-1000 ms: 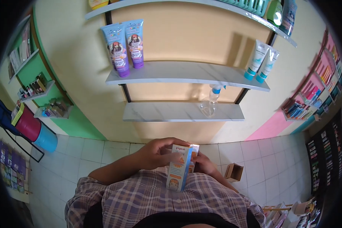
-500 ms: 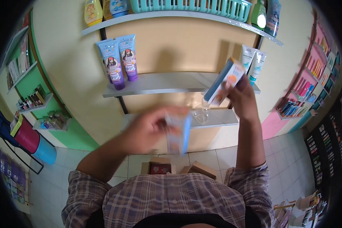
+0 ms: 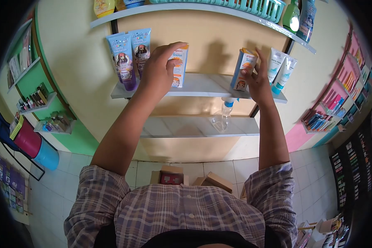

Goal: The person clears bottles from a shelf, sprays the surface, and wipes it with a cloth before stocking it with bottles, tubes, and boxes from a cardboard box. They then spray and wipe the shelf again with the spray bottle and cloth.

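Two small white, blue and orange cartons, printed "Teens", stand upright on the middle shelf (image 3: 206, 86). My left hand (image 3: 157, 72) grips the left carton (image 3: 179, 74), fingers over its top and thumb on its front. Around the right carton (image 3: 243, 68) my right hand (image 3: 259, 82) has its thumb on the front and its fingers at the right side. Blue and purple tubes (image 3: 124, 62) stand just left of my left hand, partly hidden by it. Two white and teal facial foam tubes (image 3: 276, 64) lean beside my right hand.
A teal basket (image 3: 235, 7) and several bottles sit on the upper shelf (image 3: 202, 8). A clear spray bottle (image 3: 225, 115) stands on the lower shelf (image 3: 173, 126). Open cardboard boxes (image 3: 213, 182) lie on the tiled floor. Stocked wall shelves flank both sides.
Both hands have moved the cartons from the air in front of the shelf onto it. The left carton went up and forward; the right one was lowered and straightened upright.
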Demonstrator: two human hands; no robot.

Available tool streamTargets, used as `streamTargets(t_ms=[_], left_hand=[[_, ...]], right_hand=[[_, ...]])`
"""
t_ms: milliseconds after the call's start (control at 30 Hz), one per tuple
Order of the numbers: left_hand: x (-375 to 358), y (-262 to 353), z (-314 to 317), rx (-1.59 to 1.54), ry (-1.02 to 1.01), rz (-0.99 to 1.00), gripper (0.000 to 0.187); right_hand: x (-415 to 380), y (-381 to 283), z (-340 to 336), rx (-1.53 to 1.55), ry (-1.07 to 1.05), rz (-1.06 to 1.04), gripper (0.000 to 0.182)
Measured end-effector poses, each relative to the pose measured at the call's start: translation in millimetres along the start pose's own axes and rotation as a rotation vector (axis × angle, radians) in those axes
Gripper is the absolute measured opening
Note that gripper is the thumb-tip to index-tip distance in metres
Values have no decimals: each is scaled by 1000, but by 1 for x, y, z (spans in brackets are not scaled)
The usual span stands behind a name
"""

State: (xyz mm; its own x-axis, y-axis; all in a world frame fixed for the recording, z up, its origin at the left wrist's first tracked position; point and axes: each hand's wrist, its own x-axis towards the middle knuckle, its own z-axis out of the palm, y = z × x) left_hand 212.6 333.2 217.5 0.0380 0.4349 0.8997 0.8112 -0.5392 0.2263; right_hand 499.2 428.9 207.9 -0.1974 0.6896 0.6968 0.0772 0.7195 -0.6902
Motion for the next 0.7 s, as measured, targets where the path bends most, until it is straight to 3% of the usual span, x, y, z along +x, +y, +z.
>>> streamTargets(t_ms=[133, 233, 300, 400, 467, 533, 567, 633, 700], left_hand=[[-13, 13, 4, 18, 52, 2, 54], [-21, 24, 8, 249, 23, -141, 69], [-27, 18, 18, 183, 8, -206, 83], [-32, 14, 31, 114, 139, -271, 77], [-35, 12, 33, 162, 139, -301, 71], [-36, 12, 31, 214, 138, -335, 65], [-36, 12, 30, 234, 112, -358, 61], [-36, 9, 29, 261, 87, -387, 58], [-34, 3, 30, 264, 81, -406, 56]], right_hand=[[-1, -4, -1, -76, -56, -4, 72], [-10, -13, 10, -162, -22, -46, 79], [-14, -13, 16, -580, 77, -216, 92], [-22, -5, 23, -469, 187, -207, 102], [-31, -8, 26, -443, 181, -102, 100], [-34, -6, 30, -465, 246, -24, 81], [-34, 0, 30, -463, 240, -25, 81], [-33, 9, 25, -857, 282, -116, 64], [-33, 14, 22, -848, 287, -87, 61]])
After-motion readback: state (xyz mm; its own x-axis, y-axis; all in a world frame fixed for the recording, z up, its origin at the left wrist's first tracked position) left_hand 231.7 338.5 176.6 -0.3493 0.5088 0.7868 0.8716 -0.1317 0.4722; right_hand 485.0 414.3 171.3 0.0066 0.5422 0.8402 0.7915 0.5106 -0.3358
